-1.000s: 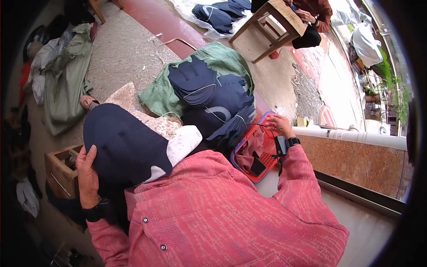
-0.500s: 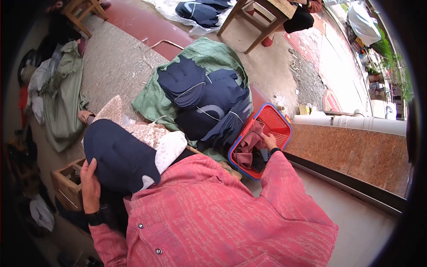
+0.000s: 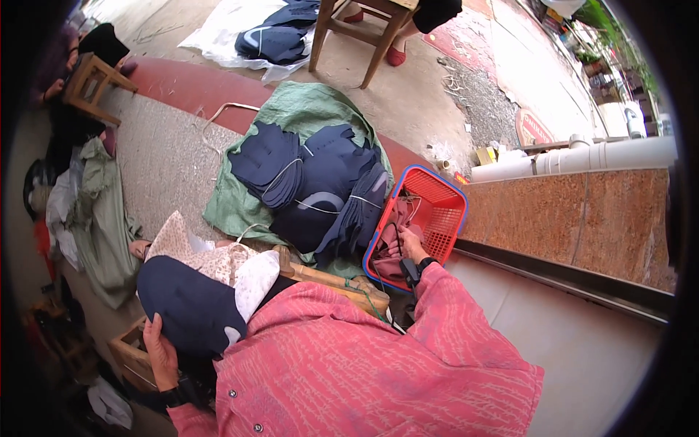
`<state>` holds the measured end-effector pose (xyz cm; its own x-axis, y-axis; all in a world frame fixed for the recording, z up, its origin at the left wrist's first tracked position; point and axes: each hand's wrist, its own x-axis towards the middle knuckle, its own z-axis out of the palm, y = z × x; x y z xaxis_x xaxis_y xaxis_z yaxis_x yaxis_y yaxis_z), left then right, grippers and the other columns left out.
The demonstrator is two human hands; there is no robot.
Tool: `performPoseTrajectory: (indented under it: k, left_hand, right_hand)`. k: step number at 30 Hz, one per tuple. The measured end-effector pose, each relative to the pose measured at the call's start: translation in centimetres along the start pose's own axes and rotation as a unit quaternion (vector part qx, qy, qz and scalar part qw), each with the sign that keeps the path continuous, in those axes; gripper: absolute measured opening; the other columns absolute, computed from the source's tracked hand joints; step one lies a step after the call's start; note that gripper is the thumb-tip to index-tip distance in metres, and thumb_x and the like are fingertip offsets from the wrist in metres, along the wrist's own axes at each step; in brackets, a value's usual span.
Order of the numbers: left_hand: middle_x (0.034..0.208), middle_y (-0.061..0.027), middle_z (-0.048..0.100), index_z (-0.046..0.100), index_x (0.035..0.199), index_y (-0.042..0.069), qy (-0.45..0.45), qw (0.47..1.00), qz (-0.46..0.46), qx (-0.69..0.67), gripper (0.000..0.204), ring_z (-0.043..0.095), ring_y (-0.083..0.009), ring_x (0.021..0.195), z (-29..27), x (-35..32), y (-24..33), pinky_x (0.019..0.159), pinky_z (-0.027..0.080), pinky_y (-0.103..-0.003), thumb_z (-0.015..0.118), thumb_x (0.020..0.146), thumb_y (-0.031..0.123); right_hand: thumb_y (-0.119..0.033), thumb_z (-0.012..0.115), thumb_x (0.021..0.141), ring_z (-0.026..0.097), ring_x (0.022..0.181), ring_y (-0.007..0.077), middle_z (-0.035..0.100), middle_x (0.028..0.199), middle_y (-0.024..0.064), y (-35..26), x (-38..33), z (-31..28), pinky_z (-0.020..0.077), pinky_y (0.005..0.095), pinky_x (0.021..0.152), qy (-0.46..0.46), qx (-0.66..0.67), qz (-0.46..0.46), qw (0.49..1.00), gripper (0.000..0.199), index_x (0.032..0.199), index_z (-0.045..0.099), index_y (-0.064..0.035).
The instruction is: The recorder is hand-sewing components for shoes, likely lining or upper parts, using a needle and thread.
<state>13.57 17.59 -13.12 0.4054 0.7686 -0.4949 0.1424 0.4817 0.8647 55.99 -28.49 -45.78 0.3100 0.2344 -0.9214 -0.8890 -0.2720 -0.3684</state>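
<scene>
My left hand (image 3: 162, 355) holds the lower left edge of a navy fabric piece (image 3: 191, 302) with a rounded end and a small pale grey mark. The piece lies over my lap, and most fingers are hidden beneath it. My right hand (image 3: 412, 244) reaches into a red plastic basket (image 3: 445, 211) with a blue rim, its fingers closed at a mauve cloth (image 3: 386, 255). A thin dark loop or cord shows beside these fingers; what they grip is not clear. Bundles of navy fabric pieces (image 3: 331, 171), tied with pale strips, lie ahead on a green woven sack (image 3: 291, 98).
A bamboo frame (image 3: 328, 280) stands between my lap and the basket. To my left is a wooden box (image 3: 131, 357). Farther off are a wooden stool (image 3: 368, 22), another person's foot (image 3: 395, 56) and a seated person at far left. A low wall (image 3: 561, 211) bounds the right side.
My right hand has moved left within the basket, onto the mauve cloth, and a dark loop now shows there. My left hand still holds the navy piece. The whole view has shifted.
</scene>
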Motion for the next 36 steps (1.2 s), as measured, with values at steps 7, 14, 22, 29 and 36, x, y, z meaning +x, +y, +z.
performPoseTrajectory:
  k: [7, 14, 22, 29, 36]
  left_hand:
    - [0.120, -0.0053, 0.063, 0.058, 0.123, 0.002, 0.007, 1.000, -0.007, 0.000, 0.033, 0.058, -0.0149, 0.109, 0.3, -0.3, 0.5, 0.099, 0.041, -0.029, 0.063, 0.093, 0.016]
    - [0.114, -0.0090, 0.064, 0.058, 0.119, -0.003, 0.057, 0.998, -0.019, 0.023, 0.034, 0.061, -0.0181, 0.103, 2.9, -0.3, 1.1, 0.095, 0.046, -0.031, 0.062, 0.089, 0.013]
    - [0.098, -0.0040, 0.067, 0.062, 0.113, -0.003, -0.004, 0.998, -0.001, -0.070, 0.032, 0.063, -0.0094, 0.084, 0.3, -1.1, 0.4, 0.078, 0.051, -0.023, 0.067, 0.090, 0.018]
    - [0.099, -0.0016, 0.067, 0.061, 0.113, -0.004, -0.028, 0.994, 0.058, -0.089, 0.037, 0.063, -0.0095, 0.087, -0.8, -1.3, -1.4, 0.081, 0.050, -0.023, 0.066, 0.092, 0.025]
    - [0.088, -0.0116, 0.068, 0.063, 0.102, 0.004, 0.391, 0.869, 0.178, 0.243, 0.032, 0.065, -0.0204, 0.072, -11.8, -5.6, 0.1, 0.064, 0.052, -0.033, 0.069, 0.087, 0.032]
  right_hand:
    - [-0.016, 0.040, 0.090, 0.064, 0.059, 0.0360, 0.063, 0.083, 0.0185, 1.7, 1.7, 0.8, 0.0559, 0.0528, 0.059, 0.019, 0.045, -0.007, 0.999, 0.068, 0.153, 0.016, -0.0269]
    - [-0.025, 0.046, 0.096, 0.057, 0.092, 0.0246, 0.058, 0.098, 0.0119, 3.0, 4.8, -3.2, 0.0492, 0.0368, 0.079, 0.060, -0.311, -0.305, 0.898, 0.038, 0.127, 0.054, -0.0049]
    - [-0.038, 0.045, 0.096, 0.061, 0.085, 0.0262, 0.063, 0.093, 0.0090, -1.9, 5.1, 0.4, 0.0531, 0.0356, 0.073, 0.004, -0.043, -0.062, 0.997, 0.039, 0.110, 0.061, -0.0056]
    - [-0.032, 0.048, 0.094, 0.060, 0.084, 0.0236, 0.062, 0.095, 0.0090, -9.1, 2.6, 4.5, 0.0526, 0.0340, 0.072, 0.100, -0.271, -0.193, 0.938, 0.036, 0.112, 0.060, -0.0040]
    - [-0.026, 0.050, 0.093, 0.060, 0.083, 0.0210, 0.062, 0.097, 0.0091, -16.9, 0.7, 9.9, 0.0521, 0.0325, 0.071, 0.129, -0.423, -0.350, 0.826, 0.033, 0.114, 0.059, -0.0024]
